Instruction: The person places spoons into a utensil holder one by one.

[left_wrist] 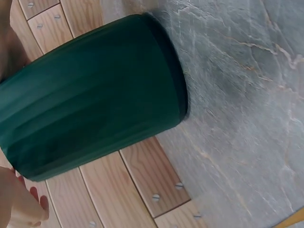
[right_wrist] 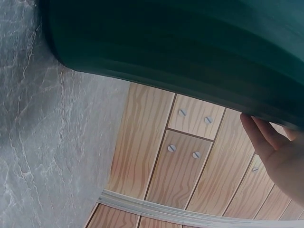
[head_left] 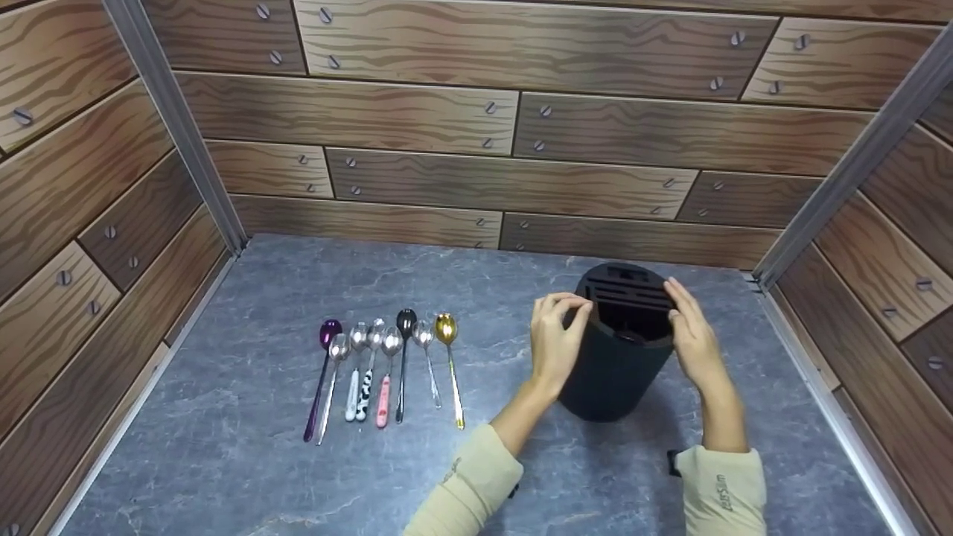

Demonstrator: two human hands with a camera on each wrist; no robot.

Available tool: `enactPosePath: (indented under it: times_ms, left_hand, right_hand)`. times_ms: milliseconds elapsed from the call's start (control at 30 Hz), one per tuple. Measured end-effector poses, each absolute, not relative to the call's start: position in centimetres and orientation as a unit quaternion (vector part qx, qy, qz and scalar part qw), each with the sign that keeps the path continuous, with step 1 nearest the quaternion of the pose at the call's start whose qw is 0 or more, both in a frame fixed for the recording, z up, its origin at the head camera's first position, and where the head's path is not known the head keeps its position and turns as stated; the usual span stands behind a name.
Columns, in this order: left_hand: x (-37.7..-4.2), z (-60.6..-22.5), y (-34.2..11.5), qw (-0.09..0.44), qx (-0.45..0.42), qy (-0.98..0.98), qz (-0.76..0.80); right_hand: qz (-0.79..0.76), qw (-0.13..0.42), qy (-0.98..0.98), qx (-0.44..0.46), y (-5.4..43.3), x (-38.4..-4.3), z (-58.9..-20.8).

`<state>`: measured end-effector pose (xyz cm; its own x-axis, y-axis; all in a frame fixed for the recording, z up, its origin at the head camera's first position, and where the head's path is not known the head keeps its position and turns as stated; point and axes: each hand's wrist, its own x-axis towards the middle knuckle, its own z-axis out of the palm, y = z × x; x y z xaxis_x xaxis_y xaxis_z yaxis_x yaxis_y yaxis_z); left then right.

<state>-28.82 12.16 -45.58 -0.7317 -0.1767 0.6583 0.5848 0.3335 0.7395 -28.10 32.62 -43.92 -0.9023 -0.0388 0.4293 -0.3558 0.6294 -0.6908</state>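
A dark green, round holder with a black slotted top stands on the right of the grey marbled table. The front part of its mouth is uncovered, and the inside looks dark. My left hand pinches the left side of the rim between thumb and forefinger. Opposite it, my right hand rests on the right side with fairly straight fingers. The holder's green wall fills much of the left wrist view, with my left hand low at the edge. In the right wrist view, my right fingertips touch the wall.
Left of the holder, several long spoons lie in a row, bowls away from me. Among them are a purple spoon, a pink-handled spoon, a black spoon and a gold spoon. Wood-patterned walls enclose the table.
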Motion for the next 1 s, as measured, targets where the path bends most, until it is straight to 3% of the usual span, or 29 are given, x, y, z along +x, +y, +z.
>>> enactPosePath:
  times_ms: [533, 1000]
  left_hand:
    - [-29.7, -47.3, 8.0, 0.322, -0.112, -0.759, -0.555]
    - [-30.7, -50.7, 3.4, 0.26, -0.001, -0.829, -0.496]
  right_hand:
    - [0.418, 0.194, -0.879, 0.119, 32.7, -28.1, -44.0]
    - [0.421, 0.197, -0.877, 0.118, 32.7, -28.3, -44.2]
